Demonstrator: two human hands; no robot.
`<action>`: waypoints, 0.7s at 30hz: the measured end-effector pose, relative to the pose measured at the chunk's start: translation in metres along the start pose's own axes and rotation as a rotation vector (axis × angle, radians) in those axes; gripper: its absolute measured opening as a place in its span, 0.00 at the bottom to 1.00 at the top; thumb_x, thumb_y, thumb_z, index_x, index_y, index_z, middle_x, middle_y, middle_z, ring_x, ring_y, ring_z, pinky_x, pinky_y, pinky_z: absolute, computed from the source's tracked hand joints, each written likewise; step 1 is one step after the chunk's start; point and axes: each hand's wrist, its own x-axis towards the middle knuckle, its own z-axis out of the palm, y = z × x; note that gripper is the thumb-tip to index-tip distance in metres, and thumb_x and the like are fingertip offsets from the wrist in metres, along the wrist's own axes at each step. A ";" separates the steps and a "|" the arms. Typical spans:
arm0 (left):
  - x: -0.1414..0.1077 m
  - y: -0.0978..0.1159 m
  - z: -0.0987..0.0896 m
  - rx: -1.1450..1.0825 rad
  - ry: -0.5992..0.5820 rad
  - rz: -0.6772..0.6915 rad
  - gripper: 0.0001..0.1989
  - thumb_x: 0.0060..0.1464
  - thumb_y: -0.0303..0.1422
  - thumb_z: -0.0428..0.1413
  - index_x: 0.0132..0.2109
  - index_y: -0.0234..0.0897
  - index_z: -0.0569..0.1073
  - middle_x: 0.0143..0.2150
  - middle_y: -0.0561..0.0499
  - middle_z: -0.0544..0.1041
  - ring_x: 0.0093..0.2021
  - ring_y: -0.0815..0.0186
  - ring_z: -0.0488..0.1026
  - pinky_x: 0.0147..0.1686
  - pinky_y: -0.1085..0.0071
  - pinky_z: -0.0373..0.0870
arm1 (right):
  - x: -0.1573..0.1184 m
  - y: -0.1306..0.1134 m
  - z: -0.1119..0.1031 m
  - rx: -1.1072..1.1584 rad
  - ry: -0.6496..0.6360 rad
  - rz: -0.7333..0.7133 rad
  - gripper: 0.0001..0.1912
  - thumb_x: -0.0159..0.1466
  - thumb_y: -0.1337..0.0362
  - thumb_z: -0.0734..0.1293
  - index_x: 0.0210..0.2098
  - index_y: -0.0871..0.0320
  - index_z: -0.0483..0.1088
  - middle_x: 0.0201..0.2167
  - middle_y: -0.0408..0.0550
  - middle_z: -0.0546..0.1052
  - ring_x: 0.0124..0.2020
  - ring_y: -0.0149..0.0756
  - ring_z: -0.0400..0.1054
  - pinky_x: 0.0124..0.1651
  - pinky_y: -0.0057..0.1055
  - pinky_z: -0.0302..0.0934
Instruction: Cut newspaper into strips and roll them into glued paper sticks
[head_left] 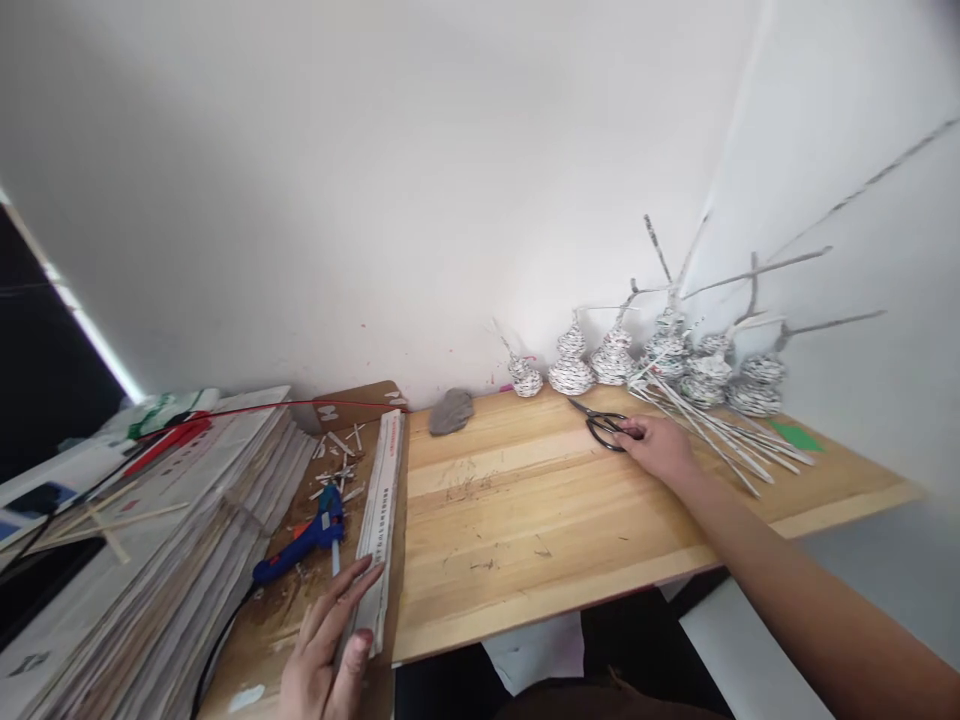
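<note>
- Grasping the scissors (592, 412) by a handle loop with the right hand (660, 447); placed near the back edge of the wooden board (510, 540), right of its middle, with blades toward that edge.
- Probably best to seat fingers firmly in the loops and steer the tips clear of the woven gourd shapes (571, 375) and paper rods (716, 420).
- Holding nothing in the left hand (322, 640), loosely spread by the paper strips (386, 480) along the board's left edge.
- No certain container in view; impossible to see inside the gourd shapes.
</note>
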 end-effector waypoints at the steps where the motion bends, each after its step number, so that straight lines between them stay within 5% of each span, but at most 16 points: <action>1: -0.001 0.003 -0.003 -0.070 0.053 -0.037 0.20 0.61 0.43 0.46 0.54 0.46 0.73 0.59 0.48 0.70 0.60 0.54 0.65 0.59 0.55 0.62 | 0.001 0.003 0.002 0.013 -0.011 -0.016 0.14 0.55 0.57 0.67 0.36 0.58 0.78 0.35 0.51 0.81 0.37 0.46 0.75 0.37 0.36 0.66; 3: -0.002 0.009 -0.006 -0.181 0.215 -0.127 0.18 0.63 0.40 0.44 0.46 0.43 0.78 0.53 0.47 0.74 0.58 0.57 0.68 0.59 0.57 0.61 | 0.004 0.009 0.006 0.037 -0.021 -0.054 0.15 0.54 0.54 0.67 0.34 0.57 0.77 0.35 0.52 0.81 0.37 0.50 0.75 0.38 0.40 0.66; 7: -0.002 0.019 -0.004 -0.332 0.302 -0.268 0.18 0.61 0.41 0.47 0.39 0.39 0.79 0.46 0.45 0.78 0.52 0.57 0.72 0.56 0.60 0.65 | 0.014 0.016 0.013 0.022 0.005 -0.047 0.16 0.50 0.47 0.69 0.26 0.52 0.76 0.29 0.56 0.80 0.32 0.56 0.74 0.31 0.46 0.65; 13: -0.005 0.019 0.002 -0.443 0.414 -0.447 0.15 0.59 0.41 0.52 0.45 0.39 0.77 0.39 0.47 0.79 0.44 0.61 0.75 0.48 0.66 0.69 | 0.009 0.002 0.006 0.046 -0.056 0.008 0.15 0.51 0.44 0.66 0.22 0.47 0.71 0.31 0.53 0.80 0.32 0.56 0.73 0.33 0.49 0.64; 21: -0.006 0.018 -0.004 -0.458 0.298 -0.216 0.13 0.60 0.33 0.51 0.30 0.39 0.77 0.36 0.49 0.78 0.44 0.61 0.74 0.49 0.64 0.68 | 0.010 0.006 0.009 -0.004 -0.090 0.048 0.18 0.51 0.41 0.65 0.26 0.47 0.72 0.33 0.53 0.79 0.34 0.58 0.72 0.34 0.50 0.63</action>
